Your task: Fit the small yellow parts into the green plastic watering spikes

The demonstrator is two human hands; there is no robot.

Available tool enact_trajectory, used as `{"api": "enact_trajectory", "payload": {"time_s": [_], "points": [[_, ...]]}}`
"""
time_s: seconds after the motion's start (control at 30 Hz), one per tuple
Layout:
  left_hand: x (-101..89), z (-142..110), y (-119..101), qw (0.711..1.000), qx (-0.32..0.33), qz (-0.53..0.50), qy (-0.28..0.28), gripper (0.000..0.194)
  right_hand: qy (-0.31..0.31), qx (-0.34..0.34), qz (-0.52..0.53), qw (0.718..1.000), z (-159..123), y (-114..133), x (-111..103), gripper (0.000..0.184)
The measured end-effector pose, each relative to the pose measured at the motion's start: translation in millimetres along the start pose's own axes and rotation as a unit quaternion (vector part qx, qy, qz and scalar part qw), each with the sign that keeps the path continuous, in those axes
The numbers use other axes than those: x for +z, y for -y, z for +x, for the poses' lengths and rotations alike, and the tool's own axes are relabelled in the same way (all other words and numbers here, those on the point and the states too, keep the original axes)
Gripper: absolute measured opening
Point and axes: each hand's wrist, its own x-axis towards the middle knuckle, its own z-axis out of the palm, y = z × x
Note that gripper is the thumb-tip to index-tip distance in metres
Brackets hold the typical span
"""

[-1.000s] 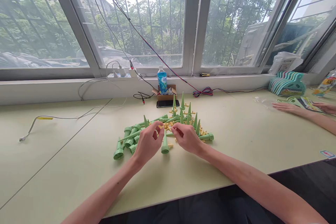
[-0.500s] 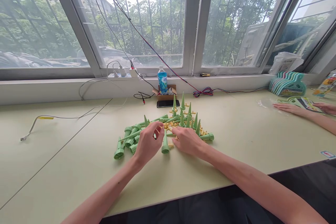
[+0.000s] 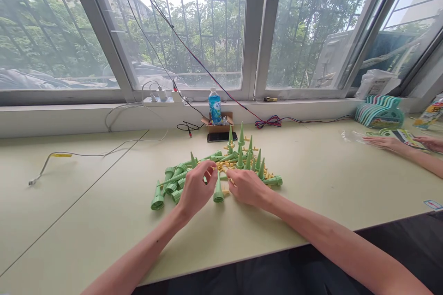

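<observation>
A heap of green plastic cones [image 3: 173,179] and small yellow parts [image 3: 224,165] lies in the middle of the pale table [image 3: 86,221]. Some cones stand upright at the back [image 3: 241,134], others lie on their sides at the left. My left hand [image 3: 196,190] is curled at the front of the heap, its fingertips pinched on something I cannot make out. My right hand [image 3: 245,186] rests close beside it, fingers bent down onto the yellow parts. One upright green cone [image 3: 218,190] stands between the two hands.
A water bottle [image 3: 214,106], a small cardboard box [image 3: 221,125] and a black phone [image 3: 221,137] sit behind the heap. Cables [image 3: 104,151] trail over the left of the table. Another person's hands [image 3: 387,143] work at the far right beside stacked teal cards [image 3: 379,110].
My right hand has lowered slightly onto the yellow parts. My left hand has stayed pinched at the same spot. The view has barely shifted.
</observation>
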Motion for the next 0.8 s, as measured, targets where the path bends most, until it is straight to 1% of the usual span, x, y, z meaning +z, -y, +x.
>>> {"api": "enact_trajectory", "payload": {"time_s": [0.13, 0.27, 0.37, 0.47, 0.6, 0.8], "points": [[0.4, -0.2, 0.7, 1.0, -0.011, -0.001, 0.009, 0.015, -0.07, -0.01, 0.1, 0.993, 0.3, 1.5, -1.2, 0.007], [0.1, 0.4, 0.1, 0.999, -0.025, -0.012, 0.019, 0.023, -0.136, -0.015, 0.211, 0.968, 1.7, 1.7, -0.1, 0.006], [-0.7, 1.2, -1.9, 0.998, -0.035, -0.031, 0.029, 0.028, -0.164, -0.021, 0.268, 0.949, 2.0, 1.3, 0.8, 0.009], [-1.5, 1.6, -3.7, 0.996, -0.041, -0.057, 0.046, 0.031, -0.175, -0.031, 0.296, 0.939, 1.6, 0.9, 1.0, 0.011], [-1.4, 1.0, -3.1, 0.994, -0.038, -0.086, 0.062, 0.033, -0.192, -0.04, 0.305, 0.932, 2.3, -0.6, 2.1, 0.015], [-0.8, -0.1, -1.4, 0.991, -0.029, -0.102, 0.085, 0.029, -0.201, -0.049, 0.303, 0.93, 3.9, -2.6, 3.1, 0.014]]}}
